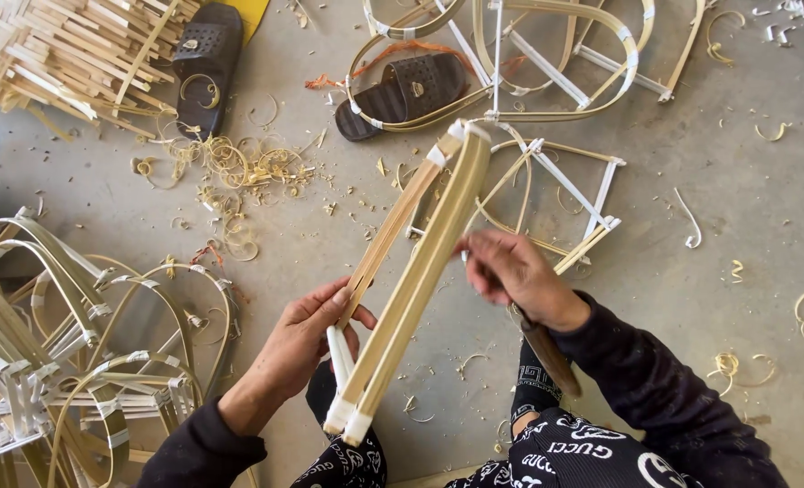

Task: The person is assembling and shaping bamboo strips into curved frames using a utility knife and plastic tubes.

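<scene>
Two hands, both engaged on one bamboo frame [417,271]. The left hand [304,339] is closed on the frame's thinner strip low down, thumb laid along it, so that the piece is held steady and slanted away from the body. The right hand [510,271] is curled shut against the frame's broad strip at mid-length; a dark handle [546,354] runs back under its wrist, apparently a knife held for trimming, though the blade is hidden by the fingers.

Frame: long strips of pale bamboo, bound with white tape at the near end [347,417] and at the far tip [460,140]. The near end rests by the knees, seemingly braced there.

Surroundings, outward:
- Concrete floor [736,199], grey, strewn with curled shavings [239,172], thickest beyond the left hand.
- Finished bent frames [76,334], stacked loosely at the left, within reach.
- More looped frames [546,54], tape-bound, lying flat ahead and to the right.
- Bundle of straight bamboo strips [67,54], top left, apparently raw stock.
- Two dark sandals, one [205,63] beside the bundle, one [402,95] lying inside a loop.

Containers: none visible; everything is sorted into piles on the floor.
</scene>
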